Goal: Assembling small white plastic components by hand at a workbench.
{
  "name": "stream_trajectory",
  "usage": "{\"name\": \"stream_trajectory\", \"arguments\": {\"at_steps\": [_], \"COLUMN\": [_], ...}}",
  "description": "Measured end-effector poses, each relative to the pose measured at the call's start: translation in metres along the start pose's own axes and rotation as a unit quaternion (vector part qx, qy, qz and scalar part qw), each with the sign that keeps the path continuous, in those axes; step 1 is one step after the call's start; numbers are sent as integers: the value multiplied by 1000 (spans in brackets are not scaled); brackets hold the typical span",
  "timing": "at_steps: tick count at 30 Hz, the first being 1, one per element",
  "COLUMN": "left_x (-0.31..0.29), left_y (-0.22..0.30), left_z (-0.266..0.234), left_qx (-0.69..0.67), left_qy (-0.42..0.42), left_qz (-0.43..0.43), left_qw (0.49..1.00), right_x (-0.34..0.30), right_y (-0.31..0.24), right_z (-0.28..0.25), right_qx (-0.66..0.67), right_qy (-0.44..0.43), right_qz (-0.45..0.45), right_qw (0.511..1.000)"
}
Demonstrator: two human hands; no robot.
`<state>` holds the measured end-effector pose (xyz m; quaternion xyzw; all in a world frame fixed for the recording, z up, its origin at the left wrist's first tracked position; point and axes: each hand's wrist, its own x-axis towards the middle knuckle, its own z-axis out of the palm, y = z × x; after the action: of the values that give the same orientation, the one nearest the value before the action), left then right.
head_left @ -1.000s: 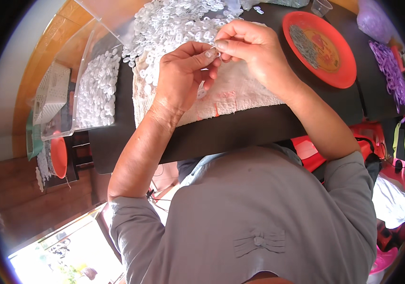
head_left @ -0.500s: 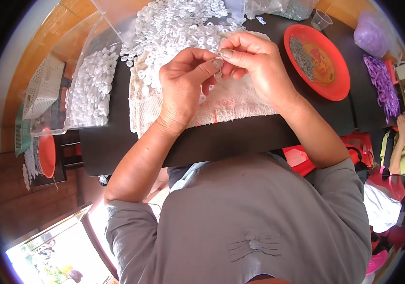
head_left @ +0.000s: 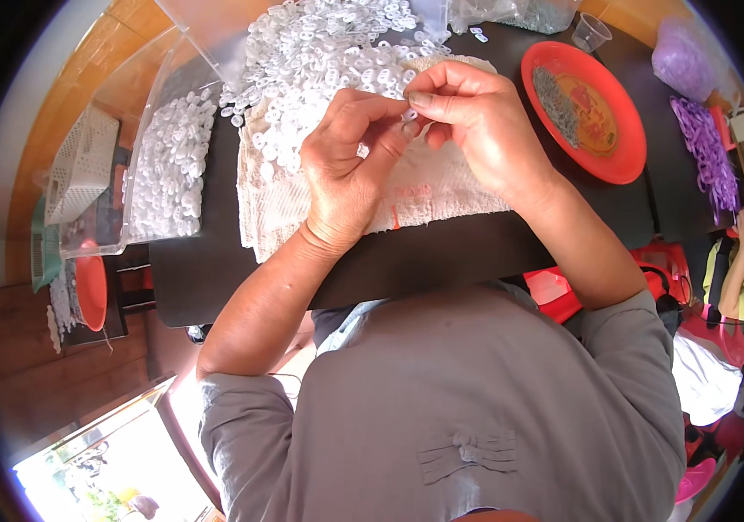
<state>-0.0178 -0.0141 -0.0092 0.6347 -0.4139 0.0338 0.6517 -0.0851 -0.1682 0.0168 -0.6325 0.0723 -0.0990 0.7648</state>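
Note:
My left hand (head_left: 350, 161) is closed in a pinch, its thumb and index finger on a small white plastic piece (head_left: 409, 115). Right against it, my right hand (head_left: 485, 122) also pinches, thumb to index finger; whatever lies between those fingertips is too small to make out. Both hands are held above a folded cream cloth (head_left: 441, 187). Just beyond them spreads a heap of small white oval plastic pieces (head_left: 328, 61), partly lying on the cloth.
At the left stands a clear plastic box (head_left: 128, 209) with many white pieces (head_left: 172, 165). A red plate (head_left: 628, 130) at the right holds small grey metal parts (head_left: 556, 109). Beyond it are a clear cup (head_left: 591, 33) and purple strips (head_left: 704, 161). Another person's arm (head_left: 741, 261) shows far right.
My left hand has turned slightly and its thumb has drawn down, so the white piece shows between the fingertips. The right hand has hardly moved.

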Motion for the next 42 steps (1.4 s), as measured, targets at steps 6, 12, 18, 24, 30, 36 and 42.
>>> {"name": "stream_trajectory", "arguments": {"at_steps": [6,12,18,24,30,36,42], "left_x": [1,4,5,7,5,9,8], "left_y": [7,9,10,7,10,10,10], "left_z": [1,-3,-7,-9,-6,-9,-10], "left_qx": [-136,-226,-229,-252,-255,-255,-247], "left_qy": [26,46,38,73,67,85,86], "left_qz": [-196,-288,-314,-301,-293,-284,-272], "left_qw": [971,929,921,917,919,920,926], "right_x": [-2,-4,-1,-2,1,3,8], "right_y": [5,9,13,12,15,13,13], "right_z": [4,9,11,12,10,4,-1], "right_qx": [-14,-41,-50,-99,-188,-247,-362], "right_qy": [5,9,8,16,7,16,0], "right_qz": [-20,-58,-77,-110,-140,-215,-282], "right_qw": [1000,997,996,989,972,945,888]}}
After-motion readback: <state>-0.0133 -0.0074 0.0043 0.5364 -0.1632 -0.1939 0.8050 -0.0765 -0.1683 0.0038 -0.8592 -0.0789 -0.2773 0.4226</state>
